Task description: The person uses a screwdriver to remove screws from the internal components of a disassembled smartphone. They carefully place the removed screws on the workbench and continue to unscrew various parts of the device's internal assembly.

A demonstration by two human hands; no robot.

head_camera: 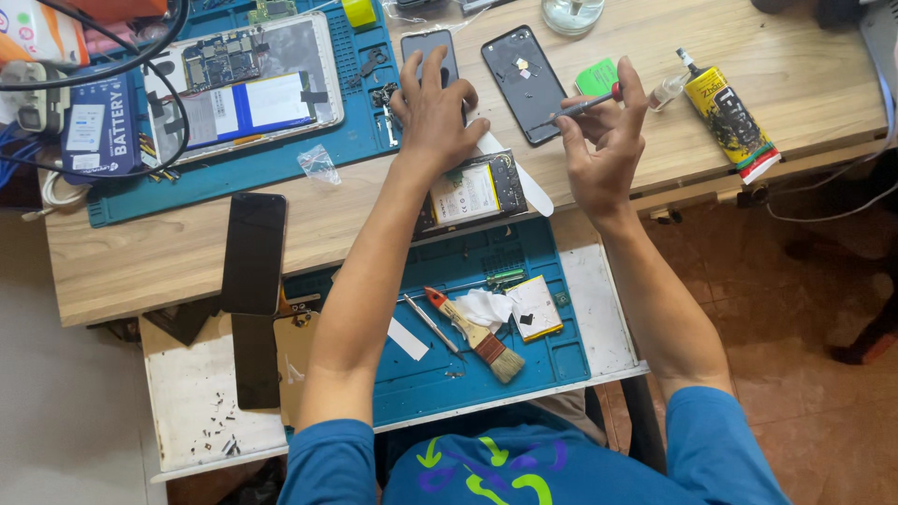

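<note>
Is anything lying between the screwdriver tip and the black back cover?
Nothing visible. The right hand holds the screwdriver, its tip over the bare black back cover. The left hand rests apart on the phone.

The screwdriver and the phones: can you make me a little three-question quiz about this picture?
1. True or false: the right hand holds a screwdriver.
2. What does the left hand rest on? A) a phone B) the paintbrush C) the glue tube
3. What colour is the mat under the opened tablet?

Key: 1 true; 2 A; 3 blue.
</note>
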